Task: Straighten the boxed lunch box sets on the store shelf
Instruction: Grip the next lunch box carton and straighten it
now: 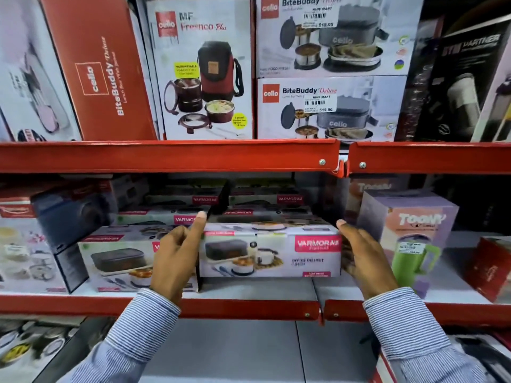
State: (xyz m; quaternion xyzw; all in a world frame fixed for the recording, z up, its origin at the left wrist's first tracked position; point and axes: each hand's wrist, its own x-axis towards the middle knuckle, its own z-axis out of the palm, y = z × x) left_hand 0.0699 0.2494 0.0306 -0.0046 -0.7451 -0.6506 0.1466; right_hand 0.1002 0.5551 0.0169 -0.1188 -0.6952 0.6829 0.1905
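A long white Varmora lunch box set [272, 251] lies on the middle shelf [249, 305], front face toward me. My left hand [177, 258] presses its left end, index finger stretched up along the corner. My right hand [362, 255] is flat against its right end, so the box is held between both palms. A second, matching Varmora box [116, 261] sits just left of it, partly behind my left hand. Several more Varmora boxes [204, 205] are stacked behind, in shadow.
To the right stands a purple Toony mug box [406, 230] close to my right hand, and a red box [492, 269] beyond. A dark tilted box [69, 225] leans at left. Cello boxes [329, 106] fill the upper shelf [166, 156].
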